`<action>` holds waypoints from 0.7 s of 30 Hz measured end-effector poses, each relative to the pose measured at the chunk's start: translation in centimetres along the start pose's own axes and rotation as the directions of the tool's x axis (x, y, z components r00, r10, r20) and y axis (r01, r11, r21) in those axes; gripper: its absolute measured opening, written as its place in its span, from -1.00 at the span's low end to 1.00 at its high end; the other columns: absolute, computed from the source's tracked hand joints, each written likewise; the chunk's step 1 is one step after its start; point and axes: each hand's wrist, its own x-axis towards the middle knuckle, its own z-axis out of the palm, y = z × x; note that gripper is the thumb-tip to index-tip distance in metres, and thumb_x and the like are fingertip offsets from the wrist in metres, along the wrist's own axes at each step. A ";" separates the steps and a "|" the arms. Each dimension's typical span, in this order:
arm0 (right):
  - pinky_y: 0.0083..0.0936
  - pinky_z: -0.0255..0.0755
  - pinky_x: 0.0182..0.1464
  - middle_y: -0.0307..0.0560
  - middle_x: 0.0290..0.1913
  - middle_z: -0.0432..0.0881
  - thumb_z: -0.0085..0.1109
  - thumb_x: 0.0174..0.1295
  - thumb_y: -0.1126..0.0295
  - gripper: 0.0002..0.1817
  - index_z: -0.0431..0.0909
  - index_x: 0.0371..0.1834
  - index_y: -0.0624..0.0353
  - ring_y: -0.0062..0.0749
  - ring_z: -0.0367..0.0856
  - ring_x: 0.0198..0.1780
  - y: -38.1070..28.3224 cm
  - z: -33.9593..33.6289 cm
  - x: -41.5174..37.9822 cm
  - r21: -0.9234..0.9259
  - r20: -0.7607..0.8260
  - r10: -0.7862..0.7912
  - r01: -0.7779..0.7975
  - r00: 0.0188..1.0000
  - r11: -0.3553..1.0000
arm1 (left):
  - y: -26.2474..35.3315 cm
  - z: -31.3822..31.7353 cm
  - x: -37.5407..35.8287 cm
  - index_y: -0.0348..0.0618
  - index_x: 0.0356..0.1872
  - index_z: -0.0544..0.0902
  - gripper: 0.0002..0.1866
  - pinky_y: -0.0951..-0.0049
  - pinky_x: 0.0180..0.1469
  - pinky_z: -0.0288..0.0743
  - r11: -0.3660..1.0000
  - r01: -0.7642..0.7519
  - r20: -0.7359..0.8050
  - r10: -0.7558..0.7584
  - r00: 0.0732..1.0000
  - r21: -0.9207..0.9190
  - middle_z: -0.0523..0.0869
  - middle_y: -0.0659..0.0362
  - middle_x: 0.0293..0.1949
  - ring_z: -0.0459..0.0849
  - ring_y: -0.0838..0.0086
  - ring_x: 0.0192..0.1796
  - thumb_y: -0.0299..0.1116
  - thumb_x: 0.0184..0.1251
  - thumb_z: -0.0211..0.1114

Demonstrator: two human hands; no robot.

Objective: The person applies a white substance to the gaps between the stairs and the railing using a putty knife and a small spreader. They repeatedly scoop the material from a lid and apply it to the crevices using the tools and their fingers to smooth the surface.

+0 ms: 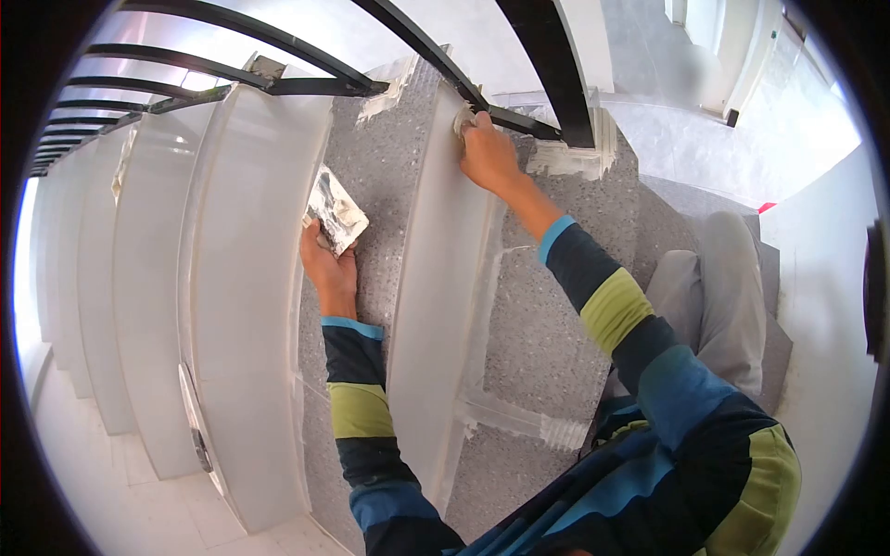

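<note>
The left hand point(329, 271) grips a paste-smeared plate point(337, 213) above a grey step point(369, 190), between two pale risers. The right hand point(489, 156) has its fingers bunched at a riser's point(431, 218) upper end, close beside the black railing point(525, 122); whether it pinches something, I cannot tell. Bare step surface lies open below the right forearm, toward the grey-trousered legs point(728, 296).
</note>
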 end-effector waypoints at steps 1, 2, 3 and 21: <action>-0.11 0.44 -0.22 0.10 -0.15 0.40 0.00 0.00 0.56 -0.73 0.49 -0.17 0.26 0.08 0.55 -0.27 0.5 -0.3 0.1 -0.006 0.038 -0.050 0.050 0.998 0.999 | 0.0 0.0 -0.1 -0.19 -0.11 0.45 -0.75 0.40 -0.46 0.45 1.000 0.003 -0.013 -0.003 1.000 0.019 0.62 0.18 -0.23 0.62 0.42 -0.29 -0.31 0.29 -0.02; -0.12 0.44 -0.21 0.06 -0.16 0.41 0.01 0.00 0.56 -0.73 0.52 -0.18 0.21 0.06 0.55 -0.26 1.1 -0.7 0.2 -0.011 0.074 -0.098 0.099 0.992 0.995 | 0.1 0.3 -0.2 -0.19 -0.10 0.45 -0.75 0.40 -0.44 0.46 0.999 0.007 -0.024 -0.006 1.000 0.037 0.61 0.18 -0.22 0.62 0.42 -0.28 -0.30 0.29 -0.02; -0.12 0.44 -0.21 0.06 -0.16 0.41 0.01 0.00 0.56 -0.73 0.52 -0.18 0.21 0.06 0.55 -0.26 1.8 -1.3 -0.1 -0.016 0.066 -0.094 0.095 0.993 0.995 | 0.0 0.1 -0.2 -0.19 -0.10 0.45 -0.75 0.40 -0.44 0.46 0.999 0.008 -0.014 -0.007 1.000 0.036 0.61 0.18 -0.22 0.62 0.42 -0.28 -0.30 0.29 -0.02; -0.50 0.53 -0.25 -0.26 -0.13 0.52 0.11 -0.12 0.56 -0.56 0.54 -0.05 0.09 -0.30 0.45 -0.08 6.8 1.7 -0.7 -0.139 -0.304 -0.534 0.518 0.789 0.844 | 0.0 0.4 -0.4 -0.22 -0.01 0.41 -0.70 0.40 -0.35 0.53 0.998 -0.004 -0.046 0.002 0.999 -0.060 0.59 0.17 -0.15 0.62 0.41 -0.20 -0.31 0.31 -0.05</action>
